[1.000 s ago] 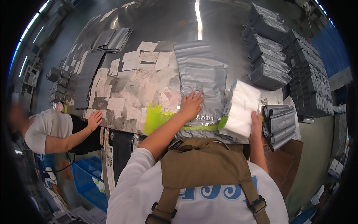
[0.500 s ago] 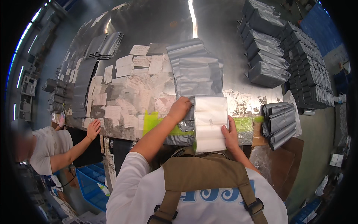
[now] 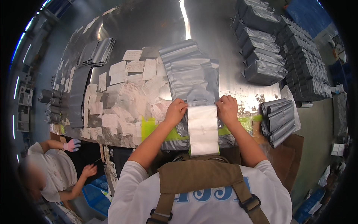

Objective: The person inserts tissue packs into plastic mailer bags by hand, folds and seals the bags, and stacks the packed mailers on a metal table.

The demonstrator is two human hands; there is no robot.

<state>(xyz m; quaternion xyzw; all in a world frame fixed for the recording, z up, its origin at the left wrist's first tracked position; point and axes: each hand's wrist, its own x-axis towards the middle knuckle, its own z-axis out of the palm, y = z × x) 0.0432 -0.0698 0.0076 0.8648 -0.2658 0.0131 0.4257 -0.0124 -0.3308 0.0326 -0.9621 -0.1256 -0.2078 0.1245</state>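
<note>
In front of me a folded white plastic bag [image 3: 203,130] hangs over the table's near edge, its upper part lying on a pile of grey plastic bags [image 3: 194,74]. A see-through strip with small holes shows along its top end. At the top left corner my left hand [image 3: 176,111] is closed, fingertips pinched on the plastic. My right hand [image 3: 228,110] pinches at the top right corner, fingers curled. Grey bags stick out on both sides beneath the white one.
White paper labels [image 3: 125,80] cover the metal table's left part, beside grey bag stacks [image 3: 97,51]. Bundled grey packs [image 3: 264,67] stand at the right, and a folded grey bundle [image 3: 278,121] sits at the near right edge. A co-worker [image 3: 56,171] works at the left.
My right hand has moved up from the white bag's side to its top right corner. My left hand stays by the top left corner. The co-worker's hand has left the table edge.
</note>
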